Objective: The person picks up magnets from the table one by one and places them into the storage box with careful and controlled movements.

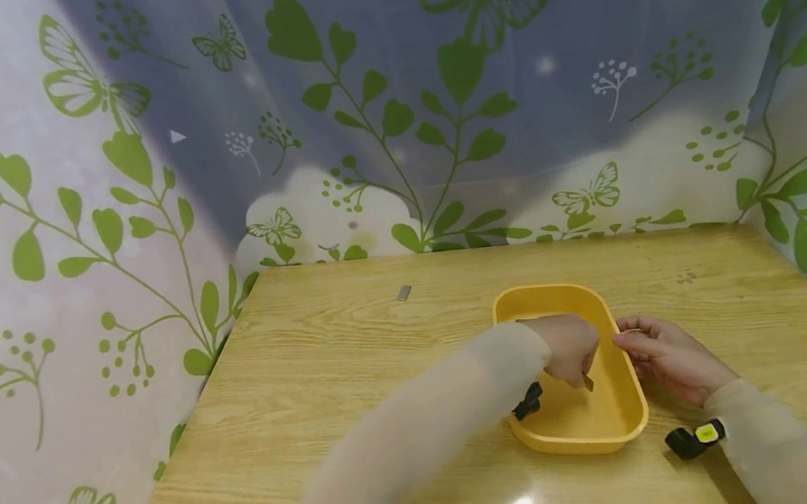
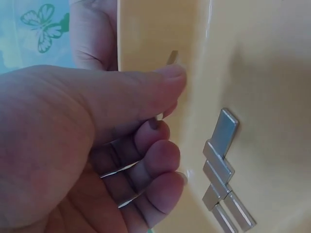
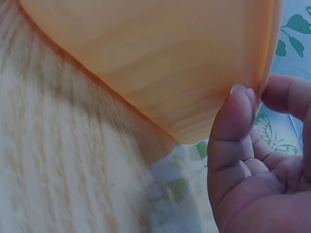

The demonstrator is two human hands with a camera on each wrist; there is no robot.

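My left hand (image 1: pixel 572 345) reaches into the yellow plastic bin (image 1: pixel 581 442) and pinches a small flat metal bar (image 1: pixel 588 382) between thumb and finger. Close up in the left wrist view, only the tip of that bar (image 2: pixel 173 57) sticks out past the thumb; its other fingers curl beneath. Several silvery flat metal bars (image 2: pixel 218 168) lie in a touching, staggered cluster inside the bin. My right hand (image 1: pixel 669 358) grips the bin's right rim, thumb and forefinger pinching the rim (image 3: pixel 268 53) in the right wrist view.
Another small grey metal bar (image 1: pixel 404 292) lies on the wood-grain table (image 1: pixel 313 381), behind and left of the bin. A black camera (image 1: pixel 528 401) sits on the left wrist, another (image 1: pixel 696 439) on the right. Leaf-patterned curtains (image 1: pixel 387 119) surround the table's back and sides.
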